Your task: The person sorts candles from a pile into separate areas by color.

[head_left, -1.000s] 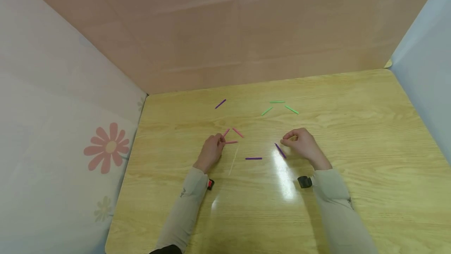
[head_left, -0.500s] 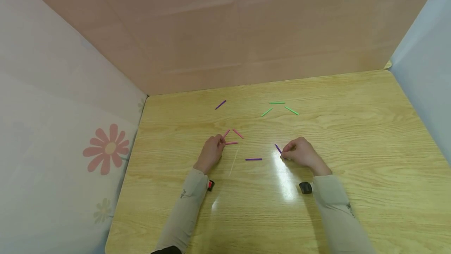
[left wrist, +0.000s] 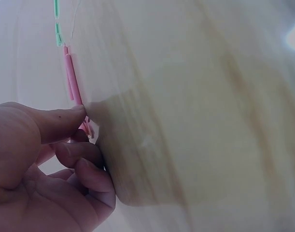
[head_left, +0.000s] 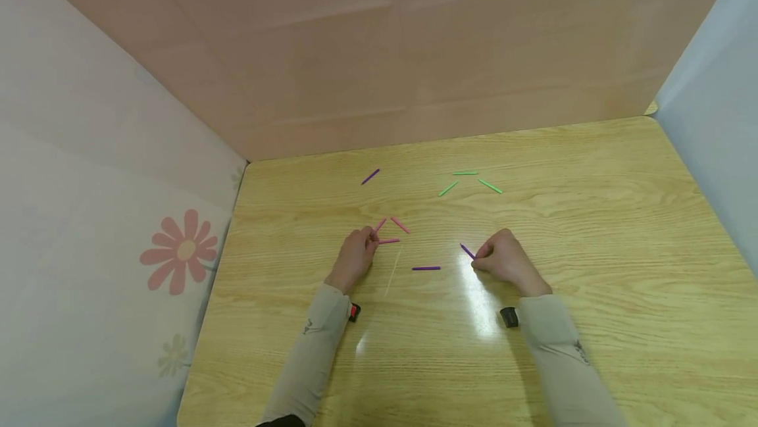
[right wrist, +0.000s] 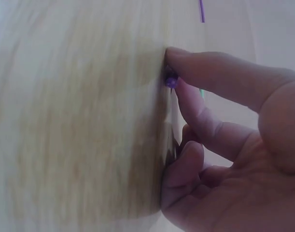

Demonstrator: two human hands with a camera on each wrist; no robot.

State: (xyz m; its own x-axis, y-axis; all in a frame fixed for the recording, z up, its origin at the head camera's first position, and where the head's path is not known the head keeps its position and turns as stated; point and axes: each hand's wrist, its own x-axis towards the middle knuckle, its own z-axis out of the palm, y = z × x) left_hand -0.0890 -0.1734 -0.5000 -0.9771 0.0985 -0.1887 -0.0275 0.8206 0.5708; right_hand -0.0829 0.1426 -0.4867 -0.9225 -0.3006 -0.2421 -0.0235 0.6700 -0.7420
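My left hand (head_left: 354, 256) rests on the wooden table, its thumb and fingers pinching the near end of a thin pink stick (head_left: 391, 240). Two more pink sticks slant just beyond it, a left one (head_left: 381, 223) by my fingertips and a right one (head_left: 400, 225), so the three form a rough triangle. My right hand (head_left: 506, 262) pinches the near end of a slanted purple stick (head_left: 466, 251) between thumb and forefinger; in the right wrist view the stick's end (right wrist: 171, 81) pokes out. A second purple stick (head_left: 426, 268) lies level between the hands.
A third purple stick (head_left: 370, 176) lies at the back left of the table (head_left: 592, 216). Three green sticks, one of them level (head_left: 466, 173), form an open triangle at the back. A beige curtain (head_left: 414, 52) hangs behind the table, with pale walls at both sides.
My right hand has come down and nearer to me, and has taken hold of the slanted purple stick, whose angle has shifted slightly. The left hand has stayed in place.
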